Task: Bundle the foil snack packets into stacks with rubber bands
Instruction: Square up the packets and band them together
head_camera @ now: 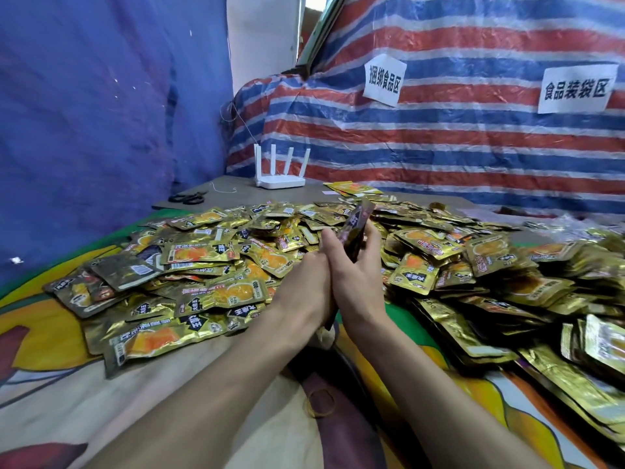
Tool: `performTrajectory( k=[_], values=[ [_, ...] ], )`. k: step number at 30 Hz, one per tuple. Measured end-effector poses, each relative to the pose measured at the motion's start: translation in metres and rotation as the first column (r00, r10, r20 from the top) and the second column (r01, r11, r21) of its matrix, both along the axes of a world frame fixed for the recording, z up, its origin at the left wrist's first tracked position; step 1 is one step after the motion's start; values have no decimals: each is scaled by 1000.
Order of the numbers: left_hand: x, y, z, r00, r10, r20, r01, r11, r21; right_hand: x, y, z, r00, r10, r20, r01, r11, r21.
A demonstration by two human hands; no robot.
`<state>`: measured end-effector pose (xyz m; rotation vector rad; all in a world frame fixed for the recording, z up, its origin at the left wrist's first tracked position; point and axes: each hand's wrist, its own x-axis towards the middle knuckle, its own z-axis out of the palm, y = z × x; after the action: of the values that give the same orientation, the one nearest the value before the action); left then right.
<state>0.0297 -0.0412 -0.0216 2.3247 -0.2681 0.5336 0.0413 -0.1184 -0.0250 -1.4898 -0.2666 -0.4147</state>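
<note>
My worry was the slick foil. The held stack (355,231) stood on edge at the centre of the frame, and if my grip slackened while I went for a band, I judged the pouches would fan out and slide back among the loose packets (220,265) below. The nearest rubber band (319,402) lay on the cloth (101,401) at bottom centre, well apart from both hands, so one hand would have had to let go to fetch it.

My right hand (358,272) had its thumb and fingers curled round the stack. My left hand (304,279) was pressed against the right one's side with its fingers hidden, so I could not tell whether they grasped anything.

The stack looked thin: a few gold-and-dark pouches pressed face to face, tilted a little to the right, upper corners uneven. The loose packets spread across the middle of the frame, crinkled gold with orange panels, lying every way up.
</note>
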Motion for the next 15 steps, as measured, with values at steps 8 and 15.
performTrajectory(
  k=[8,15],
  values=[
    [6,14,-9,968,-206,-146,210,977,16,13,-10,-5,989,-135,54,134,991,18],
    [7,16,-20,909,-298,-291,241,946,-217,23,-28,-3,996,-53,-72,69,967,247]
  ],
)
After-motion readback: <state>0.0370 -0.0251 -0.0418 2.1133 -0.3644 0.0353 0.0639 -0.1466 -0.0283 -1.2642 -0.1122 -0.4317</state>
